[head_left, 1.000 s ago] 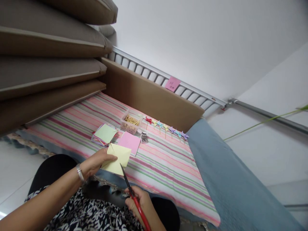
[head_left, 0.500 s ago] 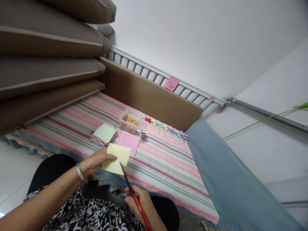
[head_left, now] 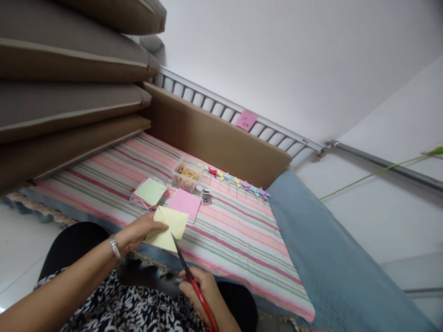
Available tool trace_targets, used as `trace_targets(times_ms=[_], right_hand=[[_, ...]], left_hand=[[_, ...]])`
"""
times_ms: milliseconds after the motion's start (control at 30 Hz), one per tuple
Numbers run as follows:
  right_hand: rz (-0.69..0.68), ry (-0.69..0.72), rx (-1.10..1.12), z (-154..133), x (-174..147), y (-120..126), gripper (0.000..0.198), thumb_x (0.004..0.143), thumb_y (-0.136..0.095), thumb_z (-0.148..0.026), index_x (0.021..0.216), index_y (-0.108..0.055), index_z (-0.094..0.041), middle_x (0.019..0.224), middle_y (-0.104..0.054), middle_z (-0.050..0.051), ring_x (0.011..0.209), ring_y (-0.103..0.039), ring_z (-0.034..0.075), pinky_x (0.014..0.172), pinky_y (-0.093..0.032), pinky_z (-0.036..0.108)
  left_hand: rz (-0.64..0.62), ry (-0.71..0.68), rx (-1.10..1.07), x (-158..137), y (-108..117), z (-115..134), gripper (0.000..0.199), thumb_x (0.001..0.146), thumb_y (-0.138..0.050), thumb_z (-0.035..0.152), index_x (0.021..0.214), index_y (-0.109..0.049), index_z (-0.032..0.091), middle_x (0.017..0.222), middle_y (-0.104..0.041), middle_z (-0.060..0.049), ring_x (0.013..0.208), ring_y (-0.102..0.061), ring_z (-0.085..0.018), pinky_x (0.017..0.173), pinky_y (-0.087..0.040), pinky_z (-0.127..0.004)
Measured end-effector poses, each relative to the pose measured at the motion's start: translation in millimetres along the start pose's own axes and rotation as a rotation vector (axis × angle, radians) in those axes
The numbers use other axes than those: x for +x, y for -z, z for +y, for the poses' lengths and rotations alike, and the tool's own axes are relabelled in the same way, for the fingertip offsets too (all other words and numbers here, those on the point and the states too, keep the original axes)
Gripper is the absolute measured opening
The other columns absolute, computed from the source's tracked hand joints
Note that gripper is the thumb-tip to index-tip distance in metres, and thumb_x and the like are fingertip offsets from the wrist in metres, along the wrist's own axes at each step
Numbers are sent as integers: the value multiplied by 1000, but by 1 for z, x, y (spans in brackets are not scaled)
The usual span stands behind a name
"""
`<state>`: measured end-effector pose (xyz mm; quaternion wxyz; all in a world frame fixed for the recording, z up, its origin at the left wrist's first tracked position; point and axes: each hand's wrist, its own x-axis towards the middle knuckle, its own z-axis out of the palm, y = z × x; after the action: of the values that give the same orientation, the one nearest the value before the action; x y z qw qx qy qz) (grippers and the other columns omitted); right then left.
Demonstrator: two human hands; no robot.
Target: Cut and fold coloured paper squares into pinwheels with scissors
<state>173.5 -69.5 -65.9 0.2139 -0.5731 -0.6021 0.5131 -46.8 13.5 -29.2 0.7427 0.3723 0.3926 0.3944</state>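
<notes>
My left hand (head_left: 142, 230) pinches a pale yellow square of paper (head_left: 176, 222) by its left side, thumb on top. A slit shows near the paper's upper left corner. In my right hand (head_left: 202, 288) is a pair of scissors (head_left: 185, 266) with red handles and dark blades. The blade tips lie at the paper's lower right part, pointing towards its middle, and the blades look closed together. Just beyond the paper lie a pink paper sheet (head_left: 187, 203) and a stack of coloured papers (head_left: 149, 191) with a light green one on top.
A clear plastic box (head_left: 187, 174) holds gold-coloured sticks or pins. Beside it sits a small open box (head_left: 206, 197). Several paper pinwheels (head_left: 246, 185) line the striped cloth's back edge, before a brown board (head_left: 214, 133). Stacked cushions (head_left: 72, 103) rise at the left.
Hardly anything differs. The scissors' tips have shifted very slightly on the yellow paper; my left hand and the paper stay in place.
</notes>
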Motion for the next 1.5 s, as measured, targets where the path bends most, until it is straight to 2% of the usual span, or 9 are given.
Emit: trace_targets(times_ms=[467, 700, 833, 900, 967, 1167, 1300, 1433, 1500], right_hand=[[22, 54, -87, -1, -2, -1, 20, 69, -60, -30, 84, -64, -17, 51, -45, -5, 45, -36, 8, 46, -31, 19], [102, 103, -213, 20, -9, 7, 26, 66, -53, -16, 91, -62, -18, 49, -44, -7, 41, -39, 8, 44, -34, 18], [237, 227, -131, 21, -14, 24, 34, 72, -50, -14, 106, -52, -19, 75, -62, 1, 68, -60, 16, 67, -46, 25], [294, 317, -114, 14, -10, 31, 39, 74, -52, -14, 111, -47, -22, 99, -61, 5, 93, -58, 19, 84, -43, 29], [329, 360, -81, 2, -1, 33, 39, 76, -53, -17, 113, -43, -23, 109, -57, 6, 102, -54, 19, 89, -41, 31], [215, 345, 48, -41, 30, 18, 42, 70, -58, -16, 109, -45, -22, 83, -57, -1, 61, -54, 11, 58, -45, 23], [229, 386, 185, -48, 39, 9, 37, 68, -55, -12, 103, -47, -21, 81, -57, -3, 66, -54, 12, 65, -45, 23], [304, 425, 509, -38, 47, 0, 34, 71, -58, -20, 102, -44, -22, 93, -58, 0, 81, -58, 16, 72, -47, 27], [373, 441, 605, -33, 50, -6, 35, 72, -59, -22, 103, -43, -22, 92, -58, 1, 82, -59, 16, 72, -48, 28]], left_hand=[[29, 6, 16, 1, -1, -3, 42, 55, -70, 24, 93, -65, 6, 84, -72, -15, 65, -66, -25, 59, -48, -30], [175, -31, 106, 3, 15, 6, 38, 52, -70, 26, 84, -65, 6, 69, -71, -10, 59, -64, -23, 55, -46, -29], [60, 11, 151, 3, 19, 3, 38, 54, -67, 25, 87, -65, 7, 68, -71, -9, 62, -64, -24, 59, -47, -31], [-13, 51, 187, 4, 15, -2, 36, 54, -66, 23, 86, -66, 7, 67, -71, -8, 61, -64, -23, 58, -47, -30], [-74, 83, 239, 6, 9, -9, 32, 55, -65, 21, 83, -67, 7, 66, -71, -8, 58, -63, -22, 56, -46, -29], [-232, 69, 353, 8, -8, -15, 29, 56, -62, 14, 85, -68, 10, 71, -72, -6, 60, -64, -22, 56, -47, -28], [-179, 31, 231, 5, -3, -9, 30, 62, -67, 22, 90, -66, 11, 75, -72, -7, 61, -64, -20, 55, -47, -26], [26, -53, -156, 5, 8, -14, 27, 71, -64, 31, 94, -63, 16, 85, -70, -6, 72, -65, -17, 62, -49, -25], [14, -7, -327, 5, 7, -24, 28, 74, -61, 34, 96, -62, 17, 89, -70, -7, 79, -65, -18, 70, -50, -27]])
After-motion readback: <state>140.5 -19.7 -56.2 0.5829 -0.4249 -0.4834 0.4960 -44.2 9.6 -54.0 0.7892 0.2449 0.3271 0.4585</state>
